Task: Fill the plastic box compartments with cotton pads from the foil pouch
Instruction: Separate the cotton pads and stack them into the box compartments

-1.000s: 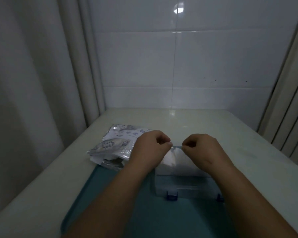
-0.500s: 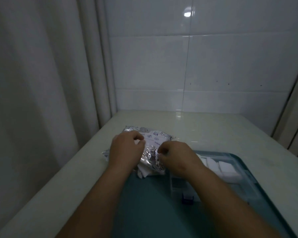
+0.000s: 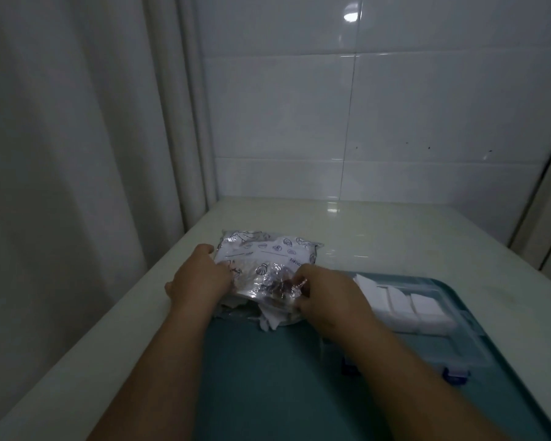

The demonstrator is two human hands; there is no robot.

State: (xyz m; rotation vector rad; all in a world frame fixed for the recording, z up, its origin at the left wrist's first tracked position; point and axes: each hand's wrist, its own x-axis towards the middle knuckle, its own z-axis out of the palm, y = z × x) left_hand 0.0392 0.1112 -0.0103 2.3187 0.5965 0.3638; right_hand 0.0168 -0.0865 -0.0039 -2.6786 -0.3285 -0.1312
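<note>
Head view: the left hand (image 3: 201,278) and right hand (image 3: 326,296) both grip the foil pouch (image 3: 261,265) on the table (image 3: 395,237), left of the pad-filled plastic box (image 3: 427,310).

Small upside-down print on the foil pouch (image 3: 268,259), too blurred for reading

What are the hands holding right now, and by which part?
Both hold the foil pouch. The left hand grips its left edge; the right hand pinches the crumpled near end, where white pads stick out.
</note>
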